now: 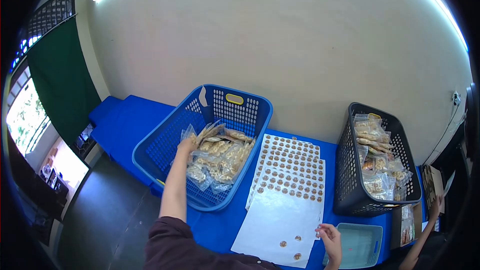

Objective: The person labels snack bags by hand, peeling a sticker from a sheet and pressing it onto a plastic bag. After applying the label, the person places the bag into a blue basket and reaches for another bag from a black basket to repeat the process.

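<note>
Between the blue basket point(266, 115) at left and the black basket point(345, 187) at right, sticker sheets point(272, 220) are spread. Packets point(215, 157) are touched by the left hand point(186, 145), its fingers' hold obscured; by the right hand's point(331, 244) closed fingers, half-covering the tray point(365, 247), a sticker point(317, 232) is apparently pinched. Bare bench point(212, 231) is left nearer.

Left hand point(187, 146): fingertips hidden among clear plastic packets of pale pieces point(215, 162), grip unclear; lowest packets buried under upper ones; right hand point(331, 242): wrist cut off by bottom edge, tiny object point(317, 231) at fingertips too small to tell; print on round brown stickers point(283, 244) unreadable; pale green rectangular plastic tray point(359, 245) partly behind right hand; co-worker's body mostly lost in dark right edge
</note>
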`<state>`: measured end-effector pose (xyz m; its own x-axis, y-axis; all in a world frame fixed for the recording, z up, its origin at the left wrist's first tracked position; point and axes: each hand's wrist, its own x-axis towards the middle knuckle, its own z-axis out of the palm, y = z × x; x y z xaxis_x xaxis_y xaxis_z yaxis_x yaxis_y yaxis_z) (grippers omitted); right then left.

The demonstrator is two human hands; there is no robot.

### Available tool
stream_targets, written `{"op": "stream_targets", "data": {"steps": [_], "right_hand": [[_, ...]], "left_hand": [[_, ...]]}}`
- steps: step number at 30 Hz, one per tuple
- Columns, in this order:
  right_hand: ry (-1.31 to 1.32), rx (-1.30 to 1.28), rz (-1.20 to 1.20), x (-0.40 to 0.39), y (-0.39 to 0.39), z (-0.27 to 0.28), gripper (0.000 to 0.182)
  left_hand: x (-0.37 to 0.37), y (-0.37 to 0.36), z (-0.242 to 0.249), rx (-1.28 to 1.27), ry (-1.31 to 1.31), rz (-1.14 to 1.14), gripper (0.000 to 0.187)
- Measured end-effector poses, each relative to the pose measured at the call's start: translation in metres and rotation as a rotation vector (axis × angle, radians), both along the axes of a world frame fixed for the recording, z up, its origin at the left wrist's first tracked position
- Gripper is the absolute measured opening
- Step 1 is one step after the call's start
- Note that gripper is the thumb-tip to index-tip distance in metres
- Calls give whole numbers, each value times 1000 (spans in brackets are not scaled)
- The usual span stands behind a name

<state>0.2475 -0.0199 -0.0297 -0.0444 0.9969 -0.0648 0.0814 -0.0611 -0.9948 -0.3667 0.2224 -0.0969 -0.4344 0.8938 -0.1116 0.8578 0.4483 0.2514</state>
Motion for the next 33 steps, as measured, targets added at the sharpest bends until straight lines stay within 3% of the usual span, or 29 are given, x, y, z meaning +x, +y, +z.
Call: {"op": "stream_targets", "data": {"steps": [2,6,8,14,21,26,28,33], "right_hand": [[-56,-23,21,-3,5,-15,22],[-293,-44,69,-5,19,-40,25],[-322,-63,97,-17,22,-40,26],[-423,-122,179,-47,29,-35,30],[-485,-113,253,-52,21,-25,33],[-538,-124,219,-33,8,-31,36],[-548,-138,192,-26,0,-35,37],[-687,-227,140,-20,-20,-34,39]], "left_hand": [[-2,-20,-28,259,-235,357,42],[11,-31,-85,174,-98,708,49],[-1,-26,-128,192,-90,712,50],[-63,-9,-205,182,-242,322,50],[16,-36,-29,411,-29,486,41],[17,-25,-25,459,222,374,36],[26,-34,-8,457,462,264,29],[49,-30,49,736,569,-10,10]]}}
